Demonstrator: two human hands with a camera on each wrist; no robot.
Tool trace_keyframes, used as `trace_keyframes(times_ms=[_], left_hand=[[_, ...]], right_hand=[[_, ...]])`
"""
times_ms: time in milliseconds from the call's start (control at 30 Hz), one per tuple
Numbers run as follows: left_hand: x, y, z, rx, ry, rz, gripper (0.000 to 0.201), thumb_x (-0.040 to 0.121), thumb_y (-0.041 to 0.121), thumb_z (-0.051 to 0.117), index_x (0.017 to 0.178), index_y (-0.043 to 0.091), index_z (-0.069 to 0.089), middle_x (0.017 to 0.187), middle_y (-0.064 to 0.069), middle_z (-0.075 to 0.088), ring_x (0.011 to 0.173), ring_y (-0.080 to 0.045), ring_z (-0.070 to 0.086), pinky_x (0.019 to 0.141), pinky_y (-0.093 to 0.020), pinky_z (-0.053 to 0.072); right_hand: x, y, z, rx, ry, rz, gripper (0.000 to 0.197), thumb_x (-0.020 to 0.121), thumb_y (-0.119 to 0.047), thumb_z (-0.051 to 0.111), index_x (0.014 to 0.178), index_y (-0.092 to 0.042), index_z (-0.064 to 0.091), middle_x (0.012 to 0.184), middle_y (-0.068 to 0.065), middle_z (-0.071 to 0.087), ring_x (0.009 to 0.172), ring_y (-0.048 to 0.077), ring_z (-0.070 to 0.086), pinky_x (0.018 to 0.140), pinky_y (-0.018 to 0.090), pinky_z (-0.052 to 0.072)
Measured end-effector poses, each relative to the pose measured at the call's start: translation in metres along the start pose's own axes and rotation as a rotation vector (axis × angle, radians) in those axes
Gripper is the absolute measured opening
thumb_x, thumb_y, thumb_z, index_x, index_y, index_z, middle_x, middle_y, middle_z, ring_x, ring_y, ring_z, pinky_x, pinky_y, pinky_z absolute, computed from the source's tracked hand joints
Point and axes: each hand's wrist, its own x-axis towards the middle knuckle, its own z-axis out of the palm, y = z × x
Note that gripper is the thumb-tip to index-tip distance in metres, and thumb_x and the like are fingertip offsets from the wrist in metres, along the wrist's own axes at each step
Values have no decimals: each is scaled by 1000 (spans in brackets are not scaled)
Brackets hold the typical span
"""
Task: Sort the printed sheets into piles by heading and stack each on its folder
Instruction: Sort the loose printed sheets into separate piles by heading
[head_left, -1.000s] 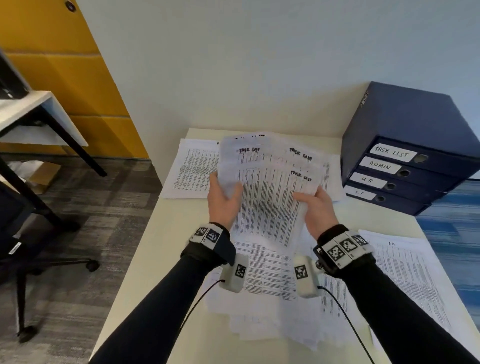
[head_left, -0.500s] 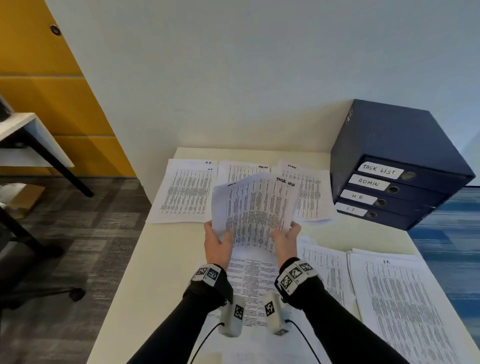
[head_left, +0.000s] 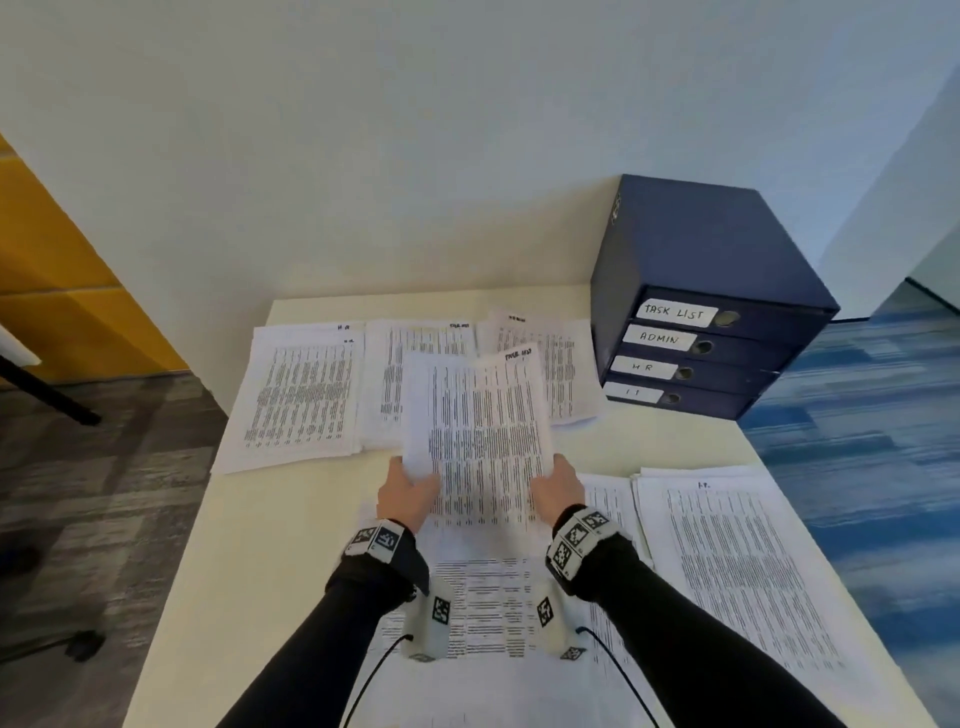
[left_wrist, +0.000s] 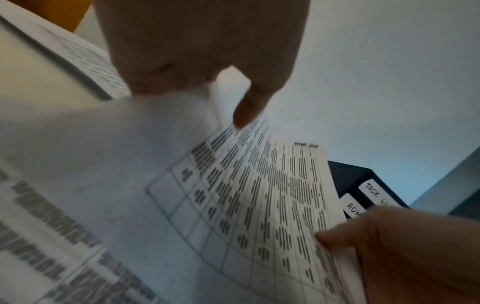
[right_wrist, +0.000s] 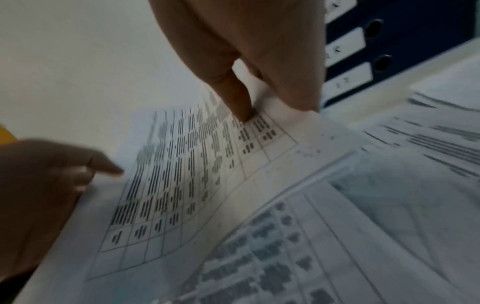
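Note:
Both hands hold a bundle of printed sheets headed TASK LIST (head_left: 478, 436) above the cream table (head_left: 260, 545). My left hand (head_left: 410, 486) grips its lower left edge, thumb on top. My right hand (head_left: 553, 486) grips the lower right edge. The left wrist view shows the left thumb (left_wrist: 249, 111) pressing on the bundle (left_wrist: 259, 205); the right wrist view shows the right thumb (right_wrist: 239, 98) on the bundle (right_wrist: 182, 164). At the back lie three piles: an HR pile (head_left: 304, 395), a TASK LIST pile (head_left: 410, 338), a third pile (head_left: 561, 364). Unsorted sheets (head_left: 488, 603) lie under my wrists.
A stack of dark blue folders (head_left: 696, 312) labelled TASK LIST, ADMIN, HR and IT lies at the table's back right. A pile headed IT (head_left: 743, 566) lies at the right. The white wall runs behind; the table's left edge drops to grey carpet.
The held sheets, fanned out a second ago, have been squared into one bundle. Both hands came closer together and lowered it toward the back piles. My head view tilted up.

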Motion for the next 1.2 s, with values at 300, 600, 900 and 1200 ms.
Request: trace_keyframes(times_ms=[300,600,900,1200], left_hand=[[21,-38,-25,76,-109,-24,43,95,3,45,136,1,31,128,-10,47,111,-27,51,96,-37,42],[107,6,-58,-85,-90,-100,62,95,0,43,149,17,18,153,-14,22,73,-20,59,48,-31,58],[142,15,-70,220,54,-123,47,95,12,48,139,3,36,137,-20,44,115,-35,53,94,-39,46],[52,-56,-62,394,77,165,15,93,14,49,104,13,59,104,-8,58,84,-21,55,75,-27,39]], right_hand=[[31,17,24,-66,-230,-100,30,87,-3,52,116,-10,57,102,3,63,94,21,59,87,34,51],[85,-54,52,59,-183,-27,49,97,-7,43,142,-19,29,143,18,38,48,16,61,37,19,45],[110,-82,71,30,-91,85,59,92,0,48,145,-11,23,125,17,50,79,22,59,63,32,57],[21,-3,69,-300,-356,-210,8,87,-16,60,82,-21,57,78,-1,59,70,16,56,64,21,47]])
